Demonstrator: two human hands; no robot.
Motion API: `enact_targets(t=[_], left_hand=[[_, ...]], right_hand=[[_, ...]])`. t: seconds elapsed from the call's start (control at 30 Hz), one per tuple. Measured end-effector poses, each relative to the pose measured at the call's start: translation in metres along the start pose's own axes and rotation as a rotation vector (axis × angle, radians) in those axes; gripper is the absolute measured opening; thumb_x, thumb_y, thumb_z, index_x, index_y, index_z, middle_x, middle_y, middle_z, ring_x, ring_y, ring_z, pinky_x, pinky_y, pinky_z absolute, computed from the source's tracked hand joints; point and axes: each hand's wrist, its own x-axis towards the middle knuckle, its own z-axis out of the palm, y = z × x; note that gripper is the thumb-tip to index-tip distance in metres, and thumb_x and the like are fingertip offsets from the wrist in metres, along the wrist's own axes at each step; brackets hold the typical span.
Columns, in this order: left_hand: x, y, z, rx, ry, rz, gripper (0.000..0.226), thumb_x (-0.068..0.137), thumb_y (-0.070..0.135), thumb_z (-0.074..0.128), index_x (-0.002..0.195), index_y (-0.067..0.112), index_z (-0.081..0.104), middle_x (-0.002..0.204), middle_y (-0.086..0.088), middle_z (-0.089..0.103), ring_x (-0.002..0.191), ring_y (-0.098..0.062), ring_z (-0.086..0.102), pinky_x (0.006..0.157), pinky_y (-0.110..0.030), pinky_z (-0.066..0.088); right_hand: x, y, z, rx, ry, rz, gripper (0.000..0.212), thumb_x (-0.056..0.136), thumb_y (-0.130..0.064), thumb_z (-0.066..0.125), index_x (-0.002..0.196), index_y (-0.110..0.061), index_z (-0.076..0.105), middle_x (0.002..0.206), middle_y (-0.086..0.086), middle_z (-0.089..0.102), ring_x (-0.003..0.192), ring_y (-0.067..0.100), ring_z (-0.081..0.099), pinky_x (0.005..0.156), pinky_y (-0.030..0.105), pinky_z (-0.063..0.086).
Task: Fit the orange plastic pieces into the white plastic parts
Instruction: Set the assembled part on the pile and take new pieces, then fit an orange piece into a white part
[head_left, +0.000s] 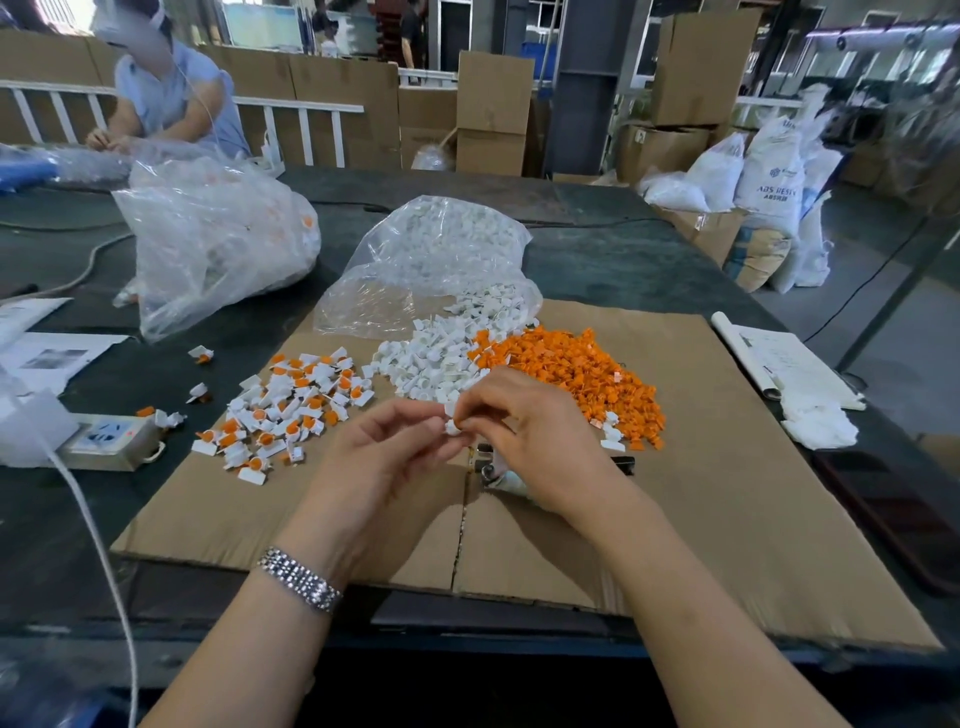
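Observation:
My left hand (387, 452) and my right hand (524, 441) meet over the middle of a cardboard sheet (727, 519). Between their fingertips they pinch a small white plastic part (451, 423); an orange speck shows at its right side. Behind my hands lies a heap of loose white parts (436, 358) spilling from a clear bag (431, 260). To its right spreads a heap of orange pieces (576, 374). On the left of the cardboard lies a pile of joined white-and-orange parts (291, 405).
A second clear bag (208, 239) with joined parts stands at the back left. A power strip (111, 441) and a white cable (98, 545) lie at the left. Papers and a white cloth (815, 421) sit at the right. A metal tool (488, 462) lies under my right hand. Another person (171, 93) works across the table.

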Motion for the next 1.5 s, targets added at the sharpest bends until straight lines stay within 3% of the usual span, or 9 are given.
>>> enact_targets(t=[0.07, 0.2, 0.33, 0.5, 0.6, 0.77, 1.23, 1.37, 1.5], left_hand=[[0.0, 0.001, -0.003, -0.153, -0.035, -0.149, 0.035, 0.082, -0.005, 0.067, 0.117, -0.012, 0.066, 0.114, -0.032, 0.07, 0.099, -0.036, 0.075, 0.078, -0.029, 0.063], [-0.002, 0.001, -0.005, -0.127, -0.125, -0.265, 0.024, 0.081, -0.005, 0.065, 0.103, -0.011, 0.074, 0.107, -0.033, 0.071, 0.09, -0.032, 0.077, 0.07, -0.026, 0.063], [-0.003, -0.002, -0.003, -0.042, -0.12, -0.109, 0.032, 0.075, -0.01, 0.069, 0.106, -0.012, 0.069, 0.104, -0.031, 0.072, 0.088, -0.031, 0.077, 0.072, -0.025, 0.062], [-0.007, -0.001, 0.003, 0.306, -0.059, 0.139, 0.031, 0.073, 0.008, 0.078, 0.103, 0.002, 0.073, 0.102, -0.015, 0.077, 0.096, -0.025, 0.076, 0.08, -0.024, 0.06], [-0.008, 0.0, 0.004, 0.272, -0.069, 0.15, 0.031, 0.075, 0.007, 0.076, 0.105, 0.001, 0.073, 0.103, -0.016, 0.077, 0.096, -0.026, 0.076, 0.08, -0.025, 0.06], [-0.008, 0.004, 0.001, 0.019, -0.099, 0.038, 0.032, 0.079, -0.004, 0.069, 0.111, -0.007, 0.068, 0.103, -0.022, 0.075, 0.09, -0.027, 0.075, 0.076, -0.027, 0.062], [-0.008, 0.001, 0.001, 0.045, -0.161, 0.105, 0.023, 0.08, -0.002, 0.072, 0.102, 0.005, 0.077, 0.11, -0.022, 0.074, 0.1, -0.03, 0.075, 0.081, -0.028, 0.061], [-0.009, 0.002, 0.002, -0.017, -0.17, 0.067, 0.024, 0.08, -0.003, 0.07, 0.1, 0.008, 0.078, 0.107, -0.019, 0.076, 0.094, -0.026, 0.076, 0.076, -0.028, 0.061], [-0.01, 0.0, 0.003, -0.052, -0.172, 0.011, 0.026, 0.079, -0.005, 0.068, 0.101, 0.005, 0.079, 0.103, -0.017, 0.076, 0.088, -0.024, 0.075, 0.073, -0.026, 0.062]], right_hand=[[-0.002, -0.001, -0.001, -0.008, -0.014, -0.025, 0.005, 0.091, -0.007, 0.071, 0.093, -0.009, 0.074, 0.091, -0.002, 0.066, 0.088, 0.014, 0.062, 0.079, 0.041, 0.052], [-0.007, -0.002, -0.002, 0.0, -0.039, -0.016, 0.006, 0.09, -0.007, 0.072, 0.094, -0.009, 0.076, 0.092, -0.001, 0.068, 0.089, 0.015, 0.063, 0.081, 0.041, 0.052], [-0.01, -0.007, -0.001, -0.013, -0.015, 0.076, 0.006, 0.09, -0.013, 0.072, 0.095, -0.015, 0.076, 0.091, -0.004, 0.066, 0.088, 0.01, 0.06, 0.081, 0.034, 0.051], [-0.009, -0.016, 0.0, 0.083, 0.031, 0.353, 0.007, 0.09, -0.02, 0.072, 0.089, -0.027, 0.073, 0.082, -0.016, 0.067, 0.076, -0.001, 0.062, 0.071, 0.017, 0.05], [-0.009, -0.019, -0.005, 0.199, 0.024, 0.4, 0.008, 0.089, -0.017, 0.074, 0.094, -0.023, 0.074, 0.083, -0.009, 0.069, 0.078, 0.006, 0.066, 0.077, 0.028, 0.058], [-0.017, -0.021, -0.013, 0.299, -0.067, 0.303, 0.033, 0.087, -0.011, 0.076, 0.117, -0.025, 0.069, 0.093, -0.008, 0.068, 0.088, 0.01, 0.067, 0.085, 0.034, 0.057], [-0.019, -0.021, -0.007, 0.17, 0.079, 0.152, 0.022, 0.087, -0.013, 0.076, 0.108, -0.022, 0.074, 0.09, -0.01, 0.069, 0.084, 0.006, 0.065, 0.081, 0.029, 0.056], [-0.024, -0.022, -0.006, 0.136, 0.099, 0.117, 0.031, 0.084, -0.014, 0.08, 0.112, -0.02, 0.07, 0.092, -0.012, 0.064, 0.084, 0.004, 0.062, 0.079, 0.017, 0.051], [-0.026, -0.023, -0.003, 0.054, 0.129, 0.111, 0.022, 0.085, -0.018, 0.079, 0.106, -0.018, 0.073, 0.094, -0.013, 0.059, 0.085, 0.0, 0.057, 0.079, 0.011, 0.045]])
